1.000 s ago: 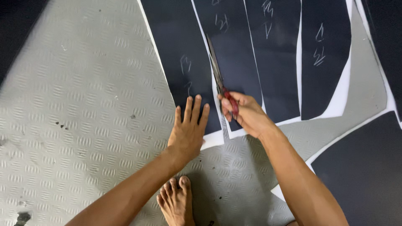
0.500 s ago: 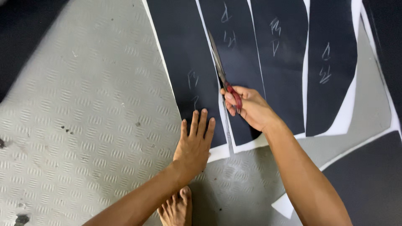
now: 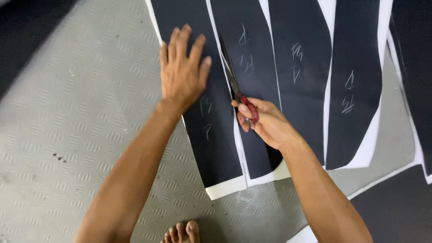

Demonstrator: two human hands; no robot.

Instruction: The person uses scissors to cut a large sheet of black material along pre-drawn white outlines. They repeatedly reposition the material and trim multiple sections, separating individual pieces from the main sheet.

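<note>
A white sheet printed with long black pattern shapes (image 3: 310, 85) lies on the floor, each shape marked with chalk signs. My left hand (image 3: 182, 67) presses flat, fingers spread, on the leftmost black strip (image 3: 216, 144). My right hand (image 3: 263, 121) grips red-handled scissors (image 3: 236, 87), whose blades point away from me along the white gap between the first two strips. That gap is cut open from the near edge up to my right hand.
The floor is grey embossed metal plate (image 3: 81, 117). My bare toes (image 3: 182, 233) show at the bottom edge. Another large black sheet (image 3: 396, 211) lies at the lower right, and more black pieces (image 3: 416, 76) run off the right side.
My left hand has slid farther up the leftmost strip. The scissors and my right hand have advanced along the white gap, and the view has moved closer.
</note>
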